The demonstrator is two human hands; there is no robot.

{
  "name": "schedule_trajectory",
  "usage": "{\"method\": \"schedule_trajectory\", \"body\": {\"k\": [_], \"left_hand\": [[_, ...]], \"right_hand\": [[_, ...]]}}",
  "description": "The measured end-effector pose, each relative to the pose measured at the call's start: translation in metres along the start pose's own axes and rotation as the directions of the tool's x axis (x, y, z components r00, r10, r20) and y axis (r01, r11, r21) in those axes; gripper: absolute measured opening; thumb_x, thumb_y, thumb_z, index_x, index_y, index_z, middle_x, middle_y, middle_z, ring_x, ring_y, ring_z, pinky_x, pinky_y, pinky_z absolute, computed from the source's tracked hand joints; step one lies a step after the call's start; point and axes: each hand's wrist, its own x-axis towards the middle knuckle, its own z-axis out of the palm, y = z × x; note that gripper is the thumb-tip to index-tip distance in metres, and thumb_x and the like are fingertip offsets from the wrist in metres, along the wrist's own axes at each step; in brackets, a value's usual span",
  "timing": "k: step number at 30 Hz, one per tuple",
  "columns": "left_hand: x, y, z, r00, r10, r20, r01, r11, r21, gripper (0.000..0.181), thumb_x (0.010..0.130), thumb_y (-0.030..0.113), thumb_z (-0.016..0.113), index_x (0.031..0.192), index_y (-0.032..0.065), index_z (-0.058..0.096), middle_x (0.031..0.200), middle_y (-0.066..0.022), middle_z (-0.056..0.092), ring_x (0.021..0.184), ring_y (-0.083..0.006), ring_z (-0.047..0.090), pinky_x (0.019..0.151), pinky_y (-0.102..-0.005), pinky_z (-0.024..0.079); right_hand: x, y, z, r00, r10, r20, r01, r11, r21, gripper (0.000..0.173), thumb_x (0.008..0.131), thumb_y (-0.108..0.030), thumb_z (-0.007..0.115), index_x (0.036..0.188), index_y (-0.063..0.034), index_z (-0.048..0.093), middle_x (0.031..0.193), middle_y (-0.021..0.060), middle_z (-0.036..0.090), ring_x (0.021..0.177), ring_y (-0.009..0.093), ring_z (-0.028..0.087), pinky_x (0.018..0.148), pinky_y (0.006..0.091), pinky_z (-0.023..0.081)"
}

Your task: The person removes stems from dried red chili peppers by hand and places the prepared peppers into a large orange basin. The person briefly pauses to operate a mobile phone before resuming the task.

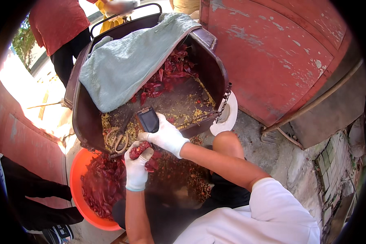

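My left hand [137, 169], in a white work glove, holds several dried red chili peppers [139, 149] above the gap between cart bed and tub. My right hand [166, 134], also gloved in white, is closed around a dark, flat rectangular device [148, 119], and its fingertips meet the left hand's. Behind the hands is the metal cart bed [146, 106], strewn with yellow seeds. Scissors [119, 137] with tan handles lie at its near left corner. More dried chilies [167, 73] are heaped farther back, partly under a grey-green woven sack [131, 58].
An orange tub [76, 183] of chili pieces stands at the lower left. Seeds and scraps litter the ground between my legs. A person in red [58, 24] stands at the upper left, another person's dark-trousered legs [33, 189] at the left. A chain [225, 102] hangs at the cart's right corner.
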Motion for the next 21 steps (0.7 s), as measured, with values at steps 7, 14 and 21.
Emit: {"method": "schedule_trajectory", "body": {"k": [7, 14, 21], "left_hand": [[-0.002, 0.017, 0.012, 1.0, 0.015, 0.004, -0.014, 0.996, -0.09, 0.032, 0.084, 0.012, 0.082, 0.107, 0.0002, 0.063, 0.115, -0.0141, 0.068, 0.105, -0.0267, 0.068, 0.082, -0.0372, 0.059], [-0.002, 0.018, 0.002, 0.997, -0.072, -0.015, 0.072, 0.997, 0.008, 0.037, 0.08, 0.019, 0.084, 0.105, -0.0008, 0.063, 0.116, -0.0179, 0.068, 0.106, -0.031, 0.068, 0.086, -0.0418, 0.059], [0.001, 0.021, 0.002, 0.991, -0.115, -0.075, 0.12, 0.99, 0.072, 0.029, 0.082, 0.016, 0.081, 0.099, 0.0011, 0.063, 0.106, -0.0149, 0.069, 0.099, -0.0267, 0.068, 0.084, -0.0389, 0.058]], "right_hand": [[0.028, -0.01, -0.062, 0.987, -0.144, -0.071, 0.138, 0.987, -0.081, 0.061, 0.069, -0.037, 0.078, 0.115, -0.0009, 0.059, 0.098, 0.0196, 0.07, 0.091, 0.032, 0.07, 0.085, 0.0383, 0.054], [0.112, -0.087, -0.206, 0.772, -0.475, -0.422, -0.02, 0.646, -0.764, 0.069, 0.074, -0.04, 0.071, 0.124, 0.0055, 0.057, 0.112, 0.025, 0.07, 0.107, 0.036, 0.069, 0.094, 0.0414, 0.054], [0.19, -0.082, -0.246, 0.859, -0.263, -0.44, -0.289, 0.461, -0.839, 0.054, 0.084, -0.048, 0.06, 0.123, -0.0111, 0.07, 0.125, 0.0137, 0.07, 0.113, 0.032, 0.067, 0.092, 0.0431, 0.053]]}}
